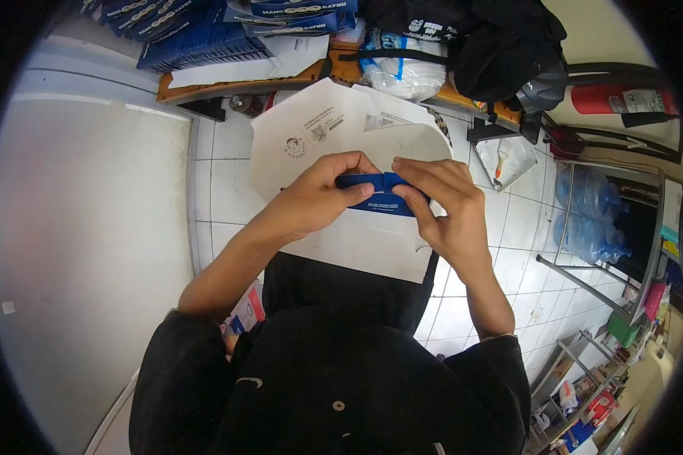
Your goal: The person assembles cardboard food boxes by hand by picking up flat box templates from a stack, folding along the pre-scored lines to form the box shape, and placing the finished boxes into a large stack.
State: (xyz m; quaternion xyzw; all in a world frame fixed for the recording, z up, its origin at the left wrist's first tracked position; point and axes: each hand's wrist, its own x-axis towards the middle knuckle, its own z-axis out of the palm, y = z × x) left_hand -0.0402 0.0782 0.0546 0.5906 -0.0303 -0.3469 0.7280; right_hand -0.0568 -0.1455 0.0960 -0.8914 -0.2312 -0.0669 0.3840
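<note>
A blue folded carton [383, 205] with small white print stands over my lap, seen nearly edge-on. My left hand [315, 191] grips its left end, the thumb on the near face and the fingers curled behind. At the other end my right hand [457, 208] pinches the blue panel between thumb and fingers, close to a slit in the top edge. Beneath both hands lie large white cardboard sheets [300, 125] with dark print, spread over my knees. How the carton's underside is folded is hidden.
Ahead, a wooden bench [303, 76] bears stacked blue flat cartons [201, 53], a plastic-wrapped white pack [410, 72] and black bags [501, 53]. To the right are a tray with a brush [502, 158], blue water bottles [584, 227] and metal racks. A pale panel [91, 227] stands left.
</note>
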